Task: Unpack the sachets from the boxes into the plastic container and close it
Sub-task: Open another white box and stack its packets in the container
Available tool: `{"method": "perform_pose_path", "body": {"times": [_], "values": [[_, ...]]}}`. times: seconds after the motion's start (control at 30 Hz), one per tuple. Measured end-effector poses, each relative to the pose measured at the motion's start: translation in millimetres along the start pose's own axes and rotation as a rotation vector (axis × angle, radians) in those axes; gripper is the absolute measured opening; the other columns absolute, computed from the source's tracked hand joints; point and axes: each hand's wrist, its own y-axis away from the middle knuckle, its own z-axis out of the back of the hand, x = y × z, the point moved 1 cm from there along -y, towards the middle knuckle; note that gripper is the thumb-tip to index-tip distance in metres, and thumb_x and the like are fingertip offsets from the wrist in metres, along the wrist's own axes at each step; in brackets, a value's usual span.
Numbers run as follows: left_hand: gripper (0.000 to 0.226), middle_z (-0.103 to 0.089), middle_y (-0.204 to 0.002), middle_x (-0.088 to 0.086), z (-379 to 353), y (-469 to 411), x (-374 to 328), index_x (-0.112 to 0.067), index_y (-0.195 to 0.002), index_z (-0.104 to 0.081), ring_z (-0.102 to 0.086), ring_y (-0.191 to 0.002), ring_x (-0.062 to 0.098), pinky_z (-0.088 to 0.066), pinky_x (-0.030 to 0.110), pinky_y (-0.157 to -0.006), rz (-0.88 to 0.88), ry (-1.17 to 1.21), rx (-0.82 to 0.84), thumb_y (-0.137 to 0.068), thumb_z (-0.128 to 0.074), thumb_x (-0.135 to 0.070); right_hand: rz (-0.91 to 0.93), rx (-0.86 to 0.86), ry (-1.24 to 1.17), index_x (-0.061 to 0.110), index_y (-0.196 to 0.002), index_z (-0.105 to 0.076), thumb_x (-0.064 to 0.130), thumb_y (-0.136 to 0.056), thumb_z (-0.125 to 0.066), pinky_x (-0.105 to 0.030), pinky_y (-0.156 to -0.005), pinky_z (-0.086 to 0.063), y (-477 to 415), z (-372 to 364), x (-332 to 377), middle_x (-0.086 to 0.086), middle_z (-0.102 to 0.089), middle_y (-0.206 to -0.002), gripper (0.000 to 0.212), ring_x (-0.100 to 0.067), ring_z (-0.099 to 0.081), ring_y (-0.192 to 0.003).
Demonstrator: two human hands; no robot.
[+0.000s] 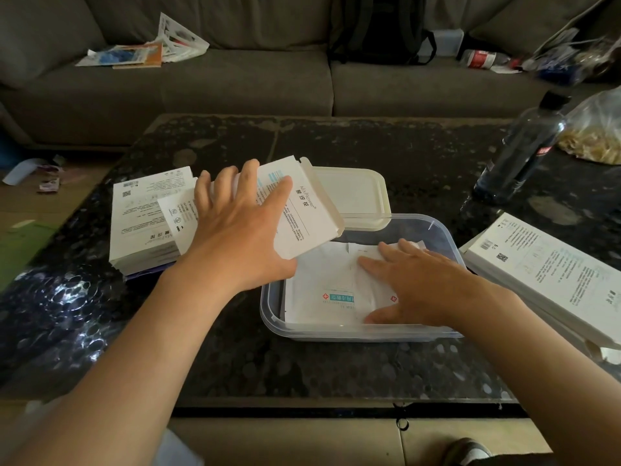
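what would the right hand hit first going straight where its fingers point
Likely the white box held by the left hand, overhanging the container; the right hand lies lower on the sachets, so depth is unclear.

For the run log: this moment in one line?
left hand: grips white box | right hand: flat on sachets in plastic container | lid: off
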Motion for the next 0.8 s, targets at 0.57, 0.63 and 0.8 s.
{"method": "perform_pose_path", "body": {"times": [0.57, 0.63, 0.8], "values": [[0.115, 0.000, -0.158, 0.009, -2.7, -2.0, 0.5, -0.034, -0.153, -0.005, -0.003, -0.147, 0.037, 0.003, 0.059, -0.120, 0.005, 0.000, 0.018, -0.068, -0.074, -0.070, -0.054, -0.034, 0.022, 0.027, -0.137, -0.057, 0.080, -0.072, -0.063, -0.041, -0.105, -0.051, 3.4, 6.3, 12.7, 0.004, -0.060, -0.134, 0.084, -0.020, -0.061, -0.116], [0.115, 0.000, -0.158, 0.009, -1.9, -2.2, 0.7, -0.034, -0.153, -0.005, -0.003, -0.146, 0.037, 0.003, 0.059, -0.120, 0.006, -0.001, 0.019, -0.068, -0.074, -0.069, -0.059, -0.032, 0.013, 0.026, -0.136, -0.058, 0.079, -0.073, -0.062, -0.039, -0.104, -0.051, 5.1, 6.4, 11.7, 0.003, -0.061, -0.133, 0.082, -0.019, -0.062, -0.115], [0.115, 0.000, -0.157, 0.009, -1.8, -1.7, 0.5, -0.034, -0.152, -0.005, -0.002, -0.146, 0.037, 0.003, 0.059, -0.120, 0.005, 0.002, 0.027, -0.068, -0.074, -0.069, -0.076, 0.000, 0.034, 0.027, -0.141, -0.054, 0.078, -0.077, -0.058, -0.040, -0.111, -0.045, 11.9, 10.4, 9.0, 0.004, -0.058, -0.140, 0.082, -0.020, -0.060, -0.123]]}}
